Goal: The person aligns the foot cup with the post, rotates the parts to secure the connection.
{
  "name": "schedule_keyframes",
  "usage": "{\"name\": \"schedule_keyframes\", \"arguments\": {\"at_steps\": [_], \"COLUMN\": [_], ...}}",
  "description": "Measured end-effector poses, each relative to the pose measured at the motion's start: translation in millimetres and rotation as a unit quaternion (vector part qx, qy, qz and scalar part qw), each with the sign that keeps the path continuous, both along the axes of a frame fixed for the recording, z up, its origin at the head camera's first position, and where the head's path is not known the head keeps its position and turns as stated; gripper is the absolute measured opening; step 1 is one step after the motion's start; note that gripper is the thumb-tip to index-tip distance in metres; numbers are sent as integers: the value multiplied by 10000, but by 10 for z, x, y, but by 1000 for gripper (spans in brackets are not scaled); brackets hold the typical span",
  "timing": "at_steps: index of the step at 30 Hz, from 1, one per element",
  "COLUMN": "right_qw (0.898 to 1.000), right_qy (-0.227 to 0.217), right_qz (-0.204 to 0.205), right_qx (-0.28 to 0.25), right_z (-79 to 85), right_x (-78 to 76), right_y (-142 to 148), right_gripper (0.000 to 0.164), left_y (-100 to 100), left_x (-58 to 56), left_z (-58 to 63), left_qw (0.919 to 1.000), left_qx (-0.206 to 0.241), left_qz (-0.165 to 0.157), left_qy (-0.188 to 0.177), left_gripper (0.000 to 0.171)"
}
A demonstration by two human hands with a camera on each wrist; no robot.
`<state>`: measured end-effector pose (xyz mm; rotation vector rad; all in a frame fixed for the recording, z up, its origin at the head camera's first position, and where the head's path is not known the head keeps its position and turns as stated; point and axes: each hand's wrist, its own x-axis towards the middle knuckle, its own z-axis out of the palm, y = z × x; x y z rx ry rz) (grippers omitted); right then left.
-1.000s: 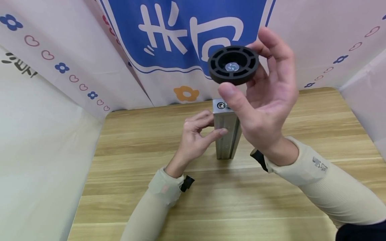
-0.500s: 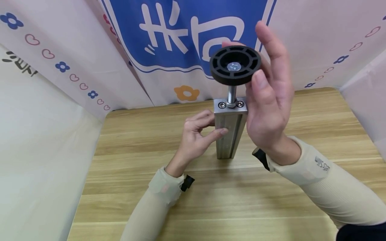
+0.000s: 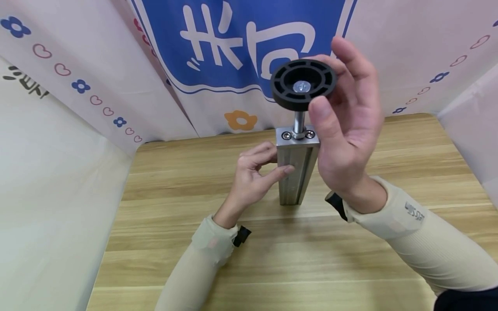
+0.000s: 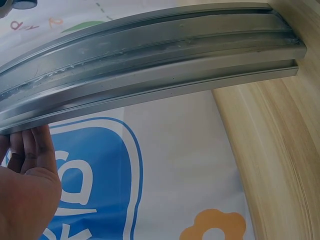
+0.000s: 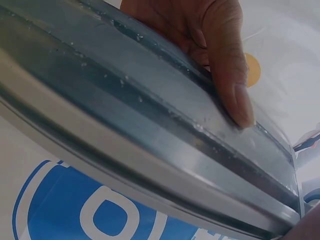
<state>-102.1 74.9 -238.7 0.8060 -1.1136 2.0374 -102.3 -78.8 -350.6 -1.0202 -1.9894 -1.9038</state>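
An upright aluminium extrusion profile [image 3: 298, 157] stands on the wooden table. My left hand [image 3: 250, 177] grips it near the upper part, thumb on the near face and fingers behind; the right wrist view shows that thumb [image 5: 232, 75] pressed on the grooved metal. From the profile's end plate, between two socket screws, rises a threaded stem [image 3: 299, 122] with a nut at its base. It carries a round black levelling foot [image 3: 303, 86]. My right hand [image 3: 350, 125] holds the foot's right side, thumb at the near rim and fingers curved behind, partly hidden.
The wooden table [image 3: 186, 190] ends at a printed backdrop [image 3: 210, 112] close behind the profile. White side sheets [image 3: 50, 172] stand at left and right. Black wrist devices [image 3: 242, 236] sit on the pale sleeves.
My right hand shifts from the foot's front to its right side, thumb swinging out and then back toward the near rim. The left hand and profile stay put.
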Motion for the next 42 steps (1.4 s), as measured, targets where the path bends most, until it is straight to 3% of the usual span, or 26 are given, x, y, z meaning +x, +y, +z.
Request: {"name": "schedule_keyframes", "arguments": {"at_steps": [5, 9, 14, 19, 21, 26, 32, 39, 42], "right_qw": [9998, 9994, 9997, 9998, 9993, 9977, 9985, 9998, 10000], "right_qy": [-92, -97, -91, -119, -123, -70, 18, 88, 49], "right_qz": [-56, -32, -79, 51, 236, 512, 476, 150, 70], "right_qx": [-195, -319, -231, 132, 246, 430, 260, 95, -19], "right_z": [27, 42, 29, 8, 1, -12, -34, -21, 5], "right_x": [21, 29, 22, 13, 15, 16, 13, -1, 6], "right_y": [-32, -59, -58, -7, 8, 29, 29, 11, -18], "right_gripper": [87, 89, 89, 72, 67, 63, 61, 79, 84], "left_y": [7, 12, 11, 6, 5, 4, 5, 10, 11], "left_x": [-12, -13, -7, -3, 0, -3, 5, -2, -12], "left_z": [-15, -19, -24, -13, -2, -11, 2, 1, -10], "left_qw": [10000, 10000, 10000, 10000, 10000, 10000, 10000, 10000, 9999], "left_qx": [25, 25, 36, 41, 26, -7, -10, 55, 76], "left_qz": [-20, -20, -12, 0, 9, 28, 38, -7, -14], "left_qy": [54, 87, 87, 45, 37, 44, 62, 69, 93], "left_gripper": [58, 63, 61, 32, 28, 29, 30, 28, 45]}}
